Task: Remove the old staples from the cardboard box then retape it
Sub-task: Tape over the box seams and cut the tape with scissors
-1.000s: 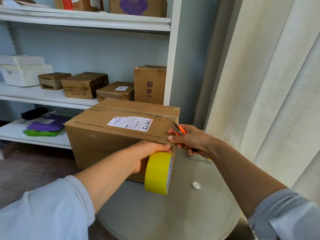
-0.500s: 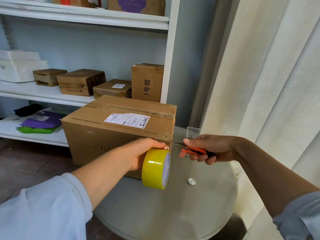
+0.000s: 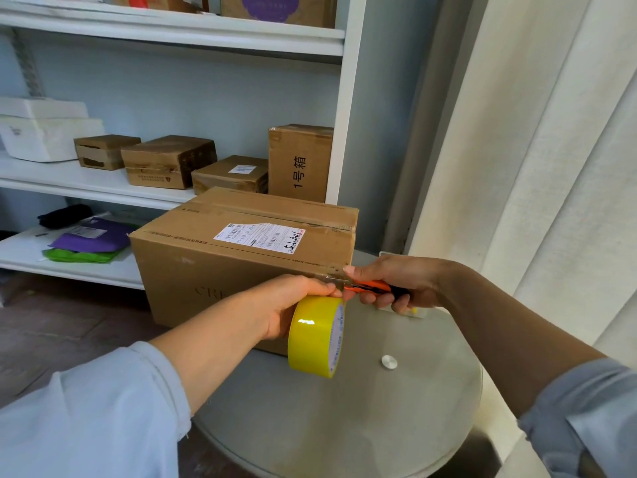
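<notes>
The box [image 3: 241, 260] sits on the round table [image 3: 344, 426], its back toward the shelves [image 3: 172, 43], top flaps closed with a white label [image 3: 260, 237] on the lid. Along the near top edge, at the right-hand corner, a strip of clear tape seems to run from the box to the roll [image 3: 317, 336]; it is thin and hard to make out.

I'd say this is the retaping stage, right at the cut: a length looks laid along the edge and the scissors [image 3: 365, 287] are at the spot where it leaves the box. No staples show from here. The next move calls for the blades to close across the tape while the roll keeps it taut, then a press to smooth the loose end over the corner. If the tension slackens, the tape may fold on itself.

The left hand [image 3: 293, 305] reaches in from low left, forearm nearly level, fingers curled over the top of the yellow roll, which hangs on edge just in front of the box's near corner, clear of the table. The right hand [image 3: 396, 281] comes across from the right, wrist level, gripping the orange handles, forefinger stretched along the top toward the corner. The blade tips are just beside the left fingertips; whether the blades are parted I cannot tell.
</notes>
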`<state>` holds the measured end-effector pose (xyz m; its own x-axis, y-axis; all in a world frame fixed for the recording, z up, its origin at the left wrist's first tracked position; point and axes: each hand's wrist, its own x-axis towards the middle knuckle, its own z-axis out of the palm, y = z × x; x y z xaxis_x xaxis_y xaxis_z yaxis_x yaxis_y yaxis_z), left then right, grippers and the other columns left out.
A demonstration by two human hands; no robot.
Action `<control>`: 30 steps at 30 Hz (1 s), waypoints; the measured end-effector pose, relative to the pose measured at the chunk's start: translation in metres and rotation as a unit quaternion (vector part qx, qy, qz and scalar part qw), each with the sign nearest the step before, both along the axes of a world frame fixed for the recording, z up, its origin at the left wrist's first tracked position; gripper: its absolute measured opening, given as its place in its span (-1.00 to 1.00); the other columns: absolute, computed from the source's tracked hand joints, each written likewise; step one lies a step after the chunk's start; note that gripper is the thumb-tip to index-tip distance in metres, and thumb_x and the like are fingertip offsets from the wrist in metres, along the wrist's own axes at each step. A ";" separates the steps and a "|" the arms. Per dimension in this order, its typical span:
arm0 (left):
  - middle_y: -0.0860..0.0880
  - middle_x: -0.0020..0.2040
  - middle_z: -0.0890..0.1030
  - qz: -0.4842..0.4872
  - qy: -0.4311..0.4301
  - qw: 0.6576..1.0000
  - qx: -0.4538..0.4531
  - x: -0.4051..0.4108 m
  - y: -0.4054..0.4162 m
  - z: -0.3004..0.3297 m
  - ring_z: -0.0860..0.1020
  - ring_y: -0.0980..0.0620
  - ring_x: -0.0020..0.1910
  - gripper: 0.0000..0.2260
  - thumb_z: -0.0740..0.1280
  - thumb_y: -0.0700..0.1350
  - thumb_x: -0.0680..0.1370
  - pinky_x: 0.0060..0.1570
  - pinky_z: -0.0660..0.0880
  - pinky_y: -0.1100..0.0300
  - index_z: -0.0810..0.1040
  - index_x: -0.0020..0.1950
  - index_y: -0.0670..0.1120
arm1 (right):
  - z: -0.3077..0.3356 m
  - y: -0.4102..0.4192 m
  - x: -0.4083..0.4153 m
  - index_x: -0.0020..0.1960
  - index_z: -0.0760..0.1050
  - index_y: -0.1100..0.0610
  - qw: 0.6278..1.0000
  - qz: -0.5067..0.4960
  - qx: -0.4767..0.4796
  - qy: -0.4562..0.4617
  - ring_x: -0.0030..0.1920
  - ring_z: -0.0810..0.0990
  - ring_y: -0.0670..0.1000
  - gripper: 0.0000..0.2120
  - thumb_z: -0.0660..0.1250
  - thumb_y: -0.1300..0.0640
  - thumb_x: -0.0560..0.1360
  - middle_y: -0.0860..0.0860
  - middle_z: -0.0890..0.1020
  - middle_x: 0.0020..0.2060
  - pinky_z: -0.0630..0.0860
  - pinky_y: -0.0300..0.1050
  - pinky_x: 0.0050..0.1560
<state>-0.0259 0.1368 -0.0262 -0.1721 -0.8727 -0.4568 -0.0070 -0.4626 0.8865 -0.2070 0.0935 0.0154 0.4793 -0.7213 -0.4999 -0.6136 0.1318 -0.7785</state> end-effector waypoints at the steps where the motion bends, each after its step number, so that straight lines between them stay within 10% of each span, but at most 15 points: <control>1: -0.10 -0.12 0.64 0.001 -0.002 1.000 0.000 0.000 -0.001 0.000 0.59 -0.01 -0.20 -0.80 0.35 -0.11 0.52 -0.17 0.53 0.14 0.60 0.13 -0.12 | -0.001 0.001 0.001 -0.05 0.56 0.13 1.000 -0.010 -0.004 0.003 -0.48 0.22 -0.14 -0.65 0.18 -0.13 0.57 -0.06 0.40 -0.41 0.09 -0.33 -0.54; 10: -0.11 -0.10 0.63 -0.002 -0.021 0.999 -0.029 0.001 0.000 0.005 0.59 -0.02 -0.17 -0.94 0.39 -0.16 0.49 -0.15 0.53 0.13 0.60 -0.06 -0.11 | 0.018 0.011 -0.005 0.01 0.58 0.19 0.979 -0.098 -0.174 0.047 -0.49 0.24 -0.12 -0.51 0.31 -0.25 0.44 -0.04 0.35 -0.43 0.19 -0.30 -0.53; 18: -0.08 -0.23 0.61 0.014 -0.019 0.998 -0.059 0.000 0.002 0.002 0.56 0.00 -0.25 -0.78 0.30 -0.11 0.57 -0.17 0.50 0.15 0.60 -0.24 -0.11 | -0.030 0.010 0.032 0.12 0.56 0.10 0.938 -0.174 -0.290 -0.079 0.05 0.60 0.08 -0.69 0.47 0.01 0.42 0.07 0.63 0.01 0.55 0.05 0.15; 24: -0.04 -0.41 0.62 -0.002 -0.038 0.999 -0.038 0.007 0.000 0.002 0.55 -0.01 -0.28 -0.74 0.29 -0.11 0.57 -0.20 0.51 0.15 0.60 -0.31 -0.11 | -0.022 0.014 0.031 0.08 0.55 0.16 0.945 -0.151 -0.276 -0.089 -0.07 0.55 0.06 -0.76 0.43 0.08 0.46 0.17 0.60 -0.02 0.45 -0.27 -0.17; 30: -0.09 -0.14 0.63 0.002 -0.071 0.993 -0.090 0.022 0.006 -0.002 0.56 -0.02 -0.16 -0.80 0.29 -0.18 0.56 -0.13 0.48 0.18 0.61 -0.25 -0.10 | -0.023 0.009 0.029 0.17 0.53 0.22 0.951 -0.148 -0.261 -0.071 -0.08 0.53 0.06 -0.63 0.43 0.04 0.45 0.21 0.58 0.01 0.44 -0.26 -0.20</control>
<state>-0.0040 0.1433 -0.0281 -0.1137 -0.9428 -0.3133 -0.1361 -0.2976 0.9449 -0.1779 0.1029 -0.0071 0.2525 -0.9674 0.0176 -0.4932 -0.1444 -0.8579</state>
